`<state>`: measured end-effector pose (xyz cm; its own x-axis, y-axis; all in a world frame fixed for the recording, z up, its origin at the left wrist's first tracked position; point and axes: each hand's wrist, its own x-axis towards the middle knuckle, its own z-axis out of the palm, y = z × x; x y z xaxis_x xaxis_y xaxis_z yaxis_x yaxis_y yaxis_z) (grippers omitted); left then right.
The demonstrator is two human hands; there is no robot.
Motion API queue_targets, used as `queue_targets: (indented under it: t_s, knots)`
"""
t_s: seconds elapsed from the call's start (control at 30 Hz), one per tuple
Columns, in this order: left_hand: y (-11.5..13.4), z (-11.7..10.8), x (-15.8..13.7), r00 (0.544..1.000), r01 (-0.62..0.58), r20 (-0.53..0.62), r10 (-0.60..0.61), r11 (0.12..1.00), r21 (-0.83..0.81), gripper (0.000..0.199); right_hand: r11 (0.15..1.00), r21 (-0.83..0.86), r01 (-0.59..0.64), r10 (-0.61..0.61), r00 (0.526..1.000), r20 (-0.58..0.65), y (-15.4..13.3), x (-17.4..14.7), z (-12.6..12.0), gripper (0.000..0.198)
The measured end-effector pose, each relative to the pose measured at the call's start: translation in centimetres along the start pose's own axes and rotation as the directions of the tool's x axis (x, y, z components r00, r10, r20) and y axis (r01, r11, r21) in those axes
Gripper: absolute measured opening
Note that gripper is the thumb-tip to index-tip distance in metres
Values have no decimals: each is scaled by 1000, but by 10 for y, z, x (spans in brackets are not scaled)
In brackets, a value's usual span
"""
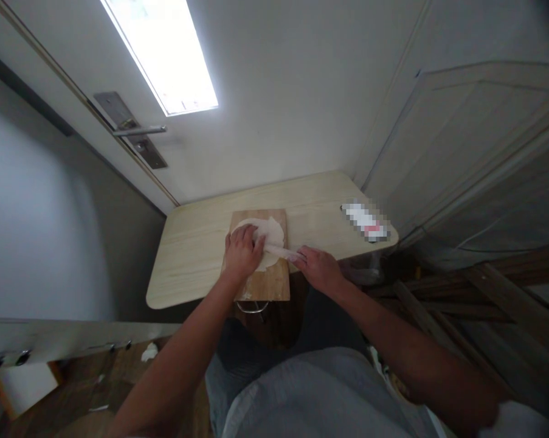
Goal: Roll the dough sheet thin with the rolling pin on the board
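A flat, pale sheet of dough point(274, 227) with an uneven edge lies on a wooden cutting board point(267, 286). My left hand point(244, 249) rests on the left part of the dough, fingers spread over it and thumb toward the rolling pin. My right hand point(318, 267) is closed around the right end of a slim, flour-dusted rolling pin point(278, 250). The pin lies slantwise across the dough, its far end close to my left thumb. Whether the pin runs under my left hand is hidden.
The board sits on a light wooden table point(187, 255) and juts past its front edge. A blurred-out phone-like object point(365, 220) lies at the table's right. Behind stands a door with a metal handle point(140, 131). Wooden slats point(438, 310) are at the right.
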<state>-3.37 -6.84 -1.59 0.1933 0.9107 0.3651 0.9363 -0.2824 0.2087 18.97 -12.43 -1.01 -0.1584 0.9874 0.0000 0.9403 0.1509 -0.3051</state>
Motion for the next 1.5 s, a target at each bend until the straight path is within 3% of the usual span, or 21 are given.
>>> queue_targets:
  t_s: [0.13, 0.33, 0.63, 0.93, 1.5]
  knots:
    - [2, 1, -5, 998, 17, 51, -20, 999, 48, 47, 999, -29, 33, -33, 999, 0, -1, 5, 2, 44]
    - [13, 5, 5, 994, 76, 66, -82, 993, 94, 45, 989, -118, -94, 75, 985, -152, -8, 0, 5, 43]
    - [15, 18, 29, 997, 53, 59, -59, 994, 97, 46, 972, -124, -201, 160, 946, -280, -13, 14, 14, 42]
    - [17, 24, 47, 996, 47, 73, -54, 995, 91, 46, 968, -143, -207, 163, 949, -272, -2, 38, 14, 45]
    - [22, 23, 71, 990, 64, 120, -72, 996, 68, 40, 934, -137, -330, 286, 920, -269, -5, 62, 5, 51]
